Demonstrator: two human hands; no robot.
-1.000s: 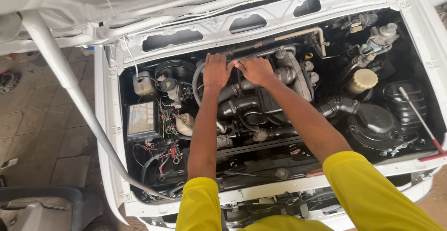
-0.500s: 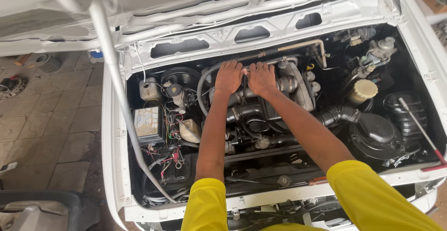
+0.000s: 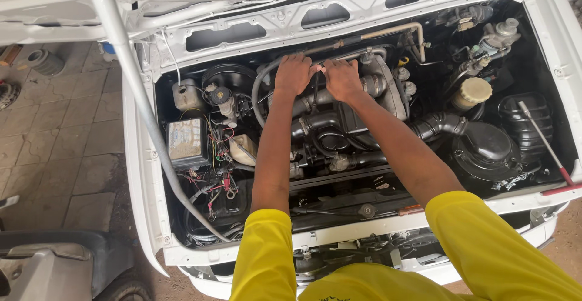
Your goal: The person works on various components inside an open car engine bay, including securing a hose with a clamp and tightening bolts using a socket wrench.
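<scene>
- Engine top (image 3: 339,104), at the far middle of the open bay, is where both hands work; they sit side by side just under the white cowl panel (image 3: 339,10)
- Left hand (image 3: 295,73) is curled over the grey hose (image 3: 257,98) where it arches across the back of the engine; fingers look closed round something there, though what exactly they pinch is hidden
- Right hand (image 3: 343,78) presses down just beside it, knuckles up, fingers bent onto a fitting near the metal pipe (image 3: 388,32); whether it grips or only steadies I cannot tell
- To do this well, I judge the hands should stay close together, one bracing the hose while the other works the fitting, wrists clear of the sharp cowl edge
- Both forearms reach across the black intake ducting (image 3: 321,125), so leaning weight on it is a risk
- Loose coloured wiring (image 3: 218,180) hangs at the near left, beside the fuse box (image 3: 187,140); a sleeve could snag it
- Brake fluid reservoir (image 3: 221,98) stands left of the left hand, near enough to knock
- Cream cap (image 3: 471,92) and round air cleaner housing (image 3: 488,149) lie to the right, well apart from the hands
- Bonnet prop rod (image 3: 130,89) slants down the left side; a red-handled tool (image 3: 555,155) rests at the right edge
</scene>
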